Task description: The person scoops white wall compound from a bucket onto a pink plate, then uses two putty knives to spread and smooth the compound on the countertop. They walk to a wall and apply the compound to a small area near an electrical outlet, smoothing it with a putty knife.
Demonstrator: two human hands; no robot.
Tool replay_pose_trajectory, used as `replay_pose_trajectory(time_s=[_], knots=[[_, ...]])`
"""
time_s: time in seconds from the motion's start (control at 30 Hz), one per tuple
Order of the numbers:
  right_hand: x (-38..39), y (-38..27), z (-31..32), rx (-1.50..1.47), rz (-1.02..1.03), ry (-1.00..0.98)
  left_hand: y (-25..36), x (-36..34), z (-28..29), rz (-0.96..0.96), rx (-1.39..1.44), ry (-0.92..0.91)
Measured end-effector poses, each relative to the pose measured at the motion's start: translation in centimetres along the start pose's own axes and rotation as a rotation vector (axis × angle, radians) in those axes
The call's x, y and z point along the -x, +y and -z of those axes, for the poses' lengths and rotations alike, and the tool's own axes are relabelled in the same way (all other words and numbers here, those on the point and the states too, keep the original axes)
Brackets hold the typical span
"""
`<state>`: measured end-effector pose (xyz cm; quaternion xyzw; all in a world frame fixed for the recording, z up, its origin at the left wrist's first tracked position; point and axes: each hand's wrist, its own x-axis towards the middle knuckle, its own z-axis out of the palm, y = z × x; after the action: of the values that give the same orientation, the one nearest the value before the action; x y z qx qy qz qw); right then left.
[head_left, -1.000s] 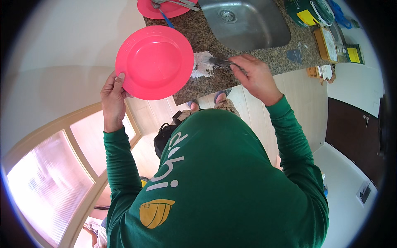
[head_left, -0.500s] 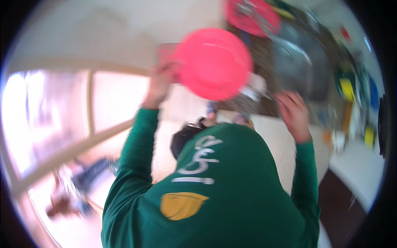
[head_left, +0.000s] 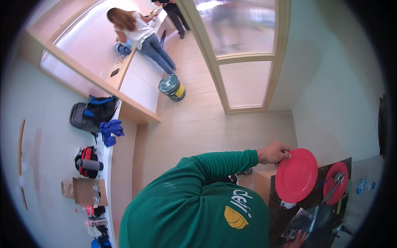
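My left hand (head_left: 275,153) grips the rim of a round red plate (head_left: 296,175), held over the dark granite counter (head_left: 276,221) at the lower right. My right hand (head_left: 295,241), near the bottom edge, holds a flat metal scraper (head_left: 300,223) beside the steel sink (head_left: 320,225). A white powdery patch (head_left: 288,205) shows just below the plate. A second red plate (head_left: 331,191) lies farther right with metal spoons and other cutlery (head_left: 339,177) on it.
A person in a white top (head_left: 140,33) stands at a far counter, another in dark trousers (head_left: 175,16) beyond. A bucket (head_left: 171,87) stands by the doorway, near a glazed partition (head_left: 244,84). The left shelf holds a backpack (head_left: 91,115), blue gloves (head_left: 111,131), a box (head_left: 89,190) and bottles.
My view has swung left from the counter to the doorway and the other people, so the counter now sits at the lower right. Both hands still hold the plate and the scraper.
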<state>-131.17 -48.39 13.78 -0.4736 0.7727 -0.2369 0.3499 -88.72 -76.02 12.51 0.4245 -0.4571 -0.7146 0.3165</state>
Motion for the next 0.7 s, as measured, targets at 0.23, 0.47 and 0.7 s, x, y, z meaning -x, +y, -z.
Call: replay_pose_trajectory(time_s=[0.23, 0.47, 0.7], knots=[[-2.2, -3.1, 0.9, -0.430, -0.221, 0.112, -1.5, 3.3, -0.8, -0.065, -0.003, 0.114], [-3.0, -1.0, 1.7, -0.084, 0.198, -0.035, -2.8, 4.5, -0.6, -0.052, 0.078, 0.122], [-3.8, 1.0, 1.4, -0.605, -0.251, 0.020, -2.2, 4.9, -0.3, -0.015, 0.080, 0.117]])
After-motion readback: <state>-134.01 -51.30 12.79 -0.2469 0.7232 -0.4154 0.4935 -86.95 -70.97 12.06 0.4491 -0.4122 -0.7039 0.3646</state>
